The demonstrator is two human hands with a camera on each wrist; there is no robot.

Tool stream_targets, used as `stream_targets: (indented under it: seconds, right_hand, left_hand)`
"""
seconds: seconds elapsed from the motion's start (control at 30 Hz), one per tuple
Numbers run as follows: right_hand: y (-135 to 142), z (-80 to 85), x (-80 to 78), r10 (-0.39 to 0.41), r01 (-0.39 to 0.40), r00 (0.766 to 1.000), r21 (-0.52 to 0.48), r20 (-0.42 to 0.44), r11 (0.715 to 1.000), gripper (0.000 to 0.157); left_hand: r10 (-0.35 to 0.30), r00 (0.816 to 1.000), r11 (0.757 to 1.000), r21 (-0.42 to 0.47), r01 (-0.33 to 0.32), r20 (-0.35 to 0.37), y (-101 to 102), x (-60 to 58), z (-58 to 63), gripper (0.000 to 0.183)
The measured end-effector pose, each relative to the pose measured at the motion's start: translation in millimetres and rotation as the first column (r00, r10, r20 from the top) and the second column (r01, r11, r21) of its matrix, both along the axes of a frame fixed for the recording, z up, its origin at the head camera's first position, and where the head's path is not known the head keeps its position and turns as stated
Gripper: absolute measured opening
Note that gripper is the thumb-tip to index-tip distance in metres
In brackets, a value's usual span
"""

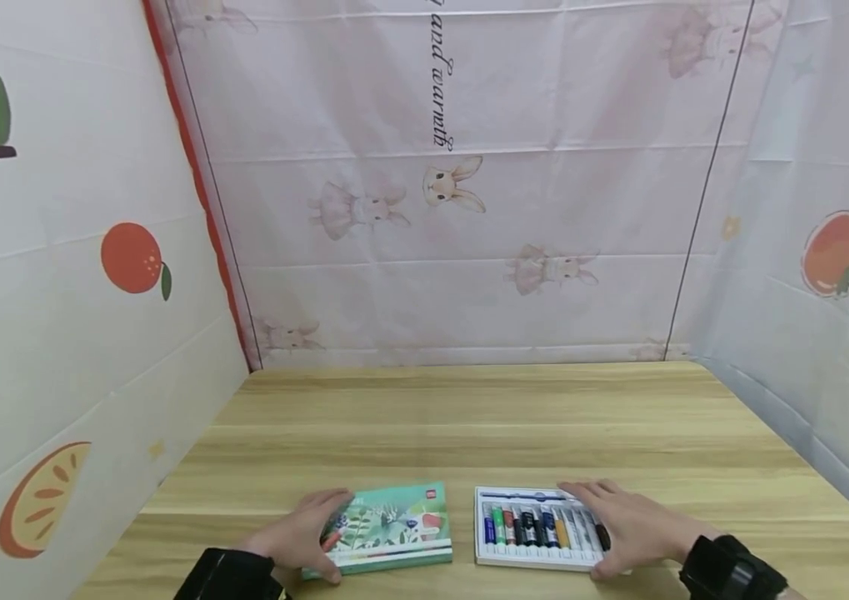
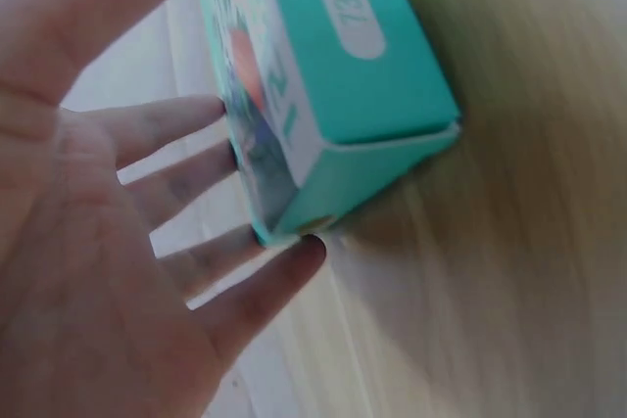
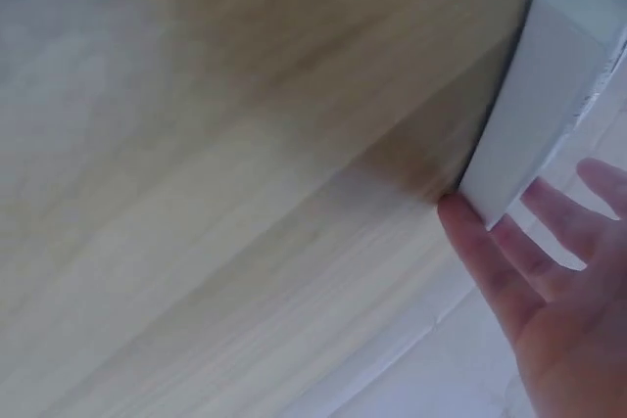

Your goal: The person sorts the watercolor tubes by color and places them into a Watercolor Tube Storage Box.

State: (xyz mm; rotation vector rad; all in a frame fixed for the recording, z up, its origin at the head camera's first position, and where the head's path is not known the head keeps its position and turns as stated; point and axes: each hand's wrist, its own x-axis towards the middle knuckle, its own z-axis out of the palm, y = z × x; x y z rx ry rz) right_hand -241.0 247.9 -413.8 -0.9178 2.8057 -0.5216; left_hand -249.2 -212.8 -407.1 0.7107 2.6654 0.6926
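A flat green box (image 1: 394, 521) with a plant picture on its lid lies on the table, left of centre. My left hand (image 1: 297, 535) spans its left end, thumb at the near edge and fingers at the far one. The left wrist view shows the box's green side (image 2: 362, 66) printed with 73859, fingertips right at its corner. To the right lies a white tray (image 1: 532, 562) of colored paint tubes (image 1: 527, 527), some dark, with a thin brush along the top. My right hand (image 1: 637, 523) grips its right end between thumb and fingers, covering that corner.
Under both sits a wood-grain table (image 1: 469, 417). A printed cloth (image 1: 394, 308) with rabbits hangs behind it, and fruit-patterned cloths (image 1: 64, 333) close off the left and right sides. A narrow gap separates the box and the tray.
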Motion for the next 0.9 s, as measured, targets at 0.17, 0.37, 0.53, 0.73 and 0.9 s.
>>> stream_targets:
  seconds: [0.17,0.37,0.53,0.73,0.9]
  right_hand:
    - [2,0.9,1.2,-0.007,0.007,0.999,0.001,-0.036,1.0,0.104]
    - [4,-0.5,2.4,-0.02,0.019,0.999,-0.02,-0.05,1.0,0.1]
    - [6,-2.8,2.0,-0.026,0.025,0.999,-0.037,-0.041,0.999,0.097]
    - [7,-4.3,2.1,-0.038,0.037,0.999,-0.04,-0.037,0.999,0.094]
    - [8,-4.1,0.7,-0.039,0.038,0.998,-0.039,-0.044,0.999,0.092]
  left_hand:
    - [-0.039,0.999,0.999,0.03,0.039,0.022,13,-4.9,-1.4,0.097]
    - [-0.031,0.997,0.997,0.067,0.027,0.067,24,-7.9,-3.5,0.098]
    - [-0.029,0.999,0.998,0.064,0.026,0.036,30,-7.7,-4.4,0.099]
    - [-0.031,0.999,0.996,0.082,0.029,0.026,36,-6.3,-2.1,0.099]
    - [-0.067,0.997,0.992,0.11,0.063,0.034,39,-8.2,-1.6,0.099]
